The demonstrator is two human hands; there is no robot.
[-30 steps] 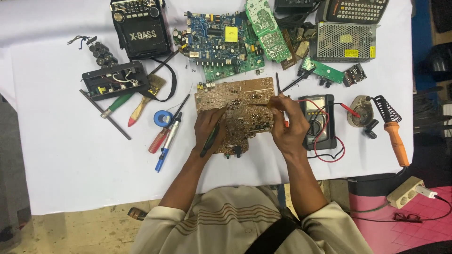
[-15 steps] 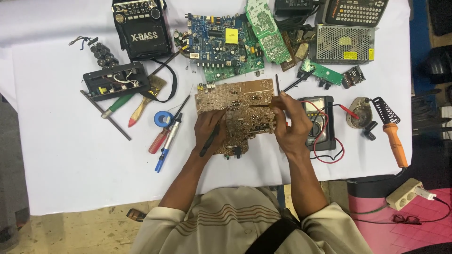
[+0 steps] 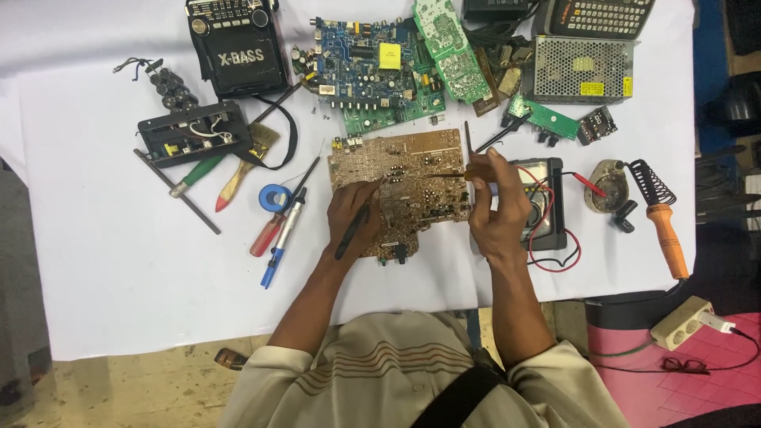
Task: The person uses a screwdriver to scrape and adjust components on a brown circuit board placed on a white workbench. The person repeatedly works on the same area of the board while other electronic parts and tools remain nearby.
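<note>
A brown circuit board [image 3: 400, 162] lies on the white cloth in front of me. My left hand [image 3: 349, 215] rests on its lower left part and holds a black pen-like probe [image 3: 347, 242] slanting down toward my wrist. My right hand [image 3: 495, 208] is at the board's right edge, gripping a thin orange-handled probe [image 3: 456, 172] that lies nearly level, its tip over the middle of the board. A black multimeter [image 3: 547, 208] with red and black leads sits just right of that hand, partly hidden by it.
A blue-green board [image 3: 369, 75], a black radio [image 3: 238, 47] and a metal mesh box [image 3: 583, 67] line the far edge. Screwdrivers, a brush and a blue tape roll [image 3: 275, 196] lie left. An orange-handled soldering iron [image 3: 664, 230] rests right, with a power strip [image 3: 682, 321] below.
My right hand has swung the thin probe so it now points left across the board. My left hand with the black probe has barely shifted.
</note>
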